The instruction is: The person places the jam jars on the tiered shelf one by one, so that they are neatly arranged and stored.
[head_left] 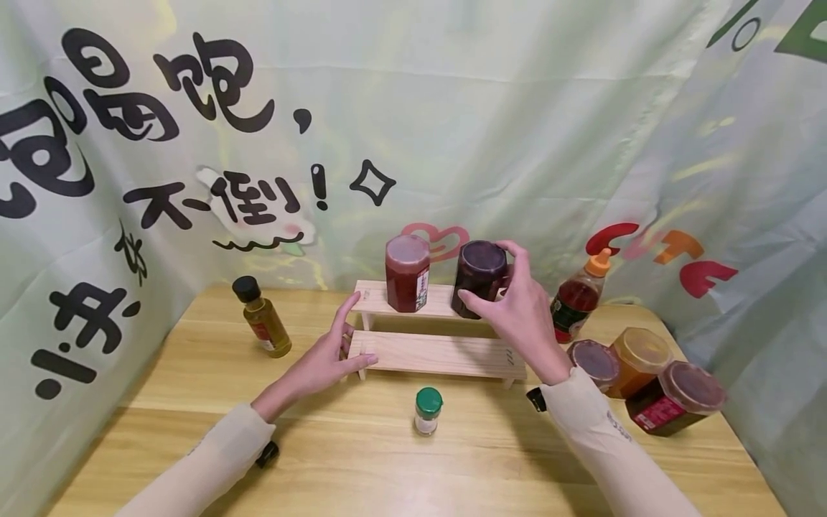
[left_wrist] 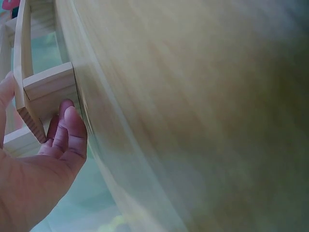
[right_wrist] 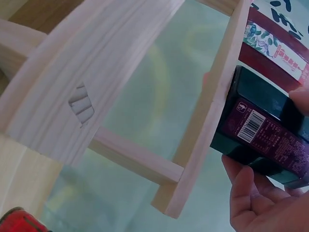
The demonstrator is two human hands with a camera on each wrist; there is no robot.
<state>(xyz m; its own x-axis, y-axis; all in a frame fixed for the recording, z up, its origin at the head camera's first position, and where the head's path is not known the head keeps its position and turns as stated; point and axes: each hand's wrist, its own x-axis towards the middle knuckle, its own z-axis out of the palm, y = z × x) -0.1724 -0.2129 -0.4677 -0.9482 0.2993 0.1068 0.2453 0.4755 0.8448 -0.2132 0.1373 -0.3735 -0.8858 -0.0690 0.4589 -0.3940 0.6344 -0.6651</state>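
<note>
A two-tier wooden rack (head_left: 433,354) stands on the table. My left hand (head_left: 316,366) holds its left end, thumb over the lower tier and the other fingers bent at the board's end; in the left wrist view the fingertips (left_wrist: 76,121) show beside the rack's leg. With my right hand (head_left: 525,309) I grip a dark jar (head_left: 470,283), thumb on the near side and fingers round the far side. It is upright at the upper tier's right part, and its purple barcode label (right_wrist: 256,125) faces the right wrist camera. Left of it on that tier sits a red jar (head_left: 405,280).
A small green-capped shaker (head_left: 427,416) stands in front of the rack. An oil bottle (head_left: 266,323) is at the left. On the right are an orange-capped sauce bottle (head_left: 577,301), an amber jar (head_left: 636,362), a dark-lidded jar (head_left: 594,362) and a pink-labelled jar (head_left: 675,398). Printed cloth (head_left: 517,129) hangs behind.
</note>
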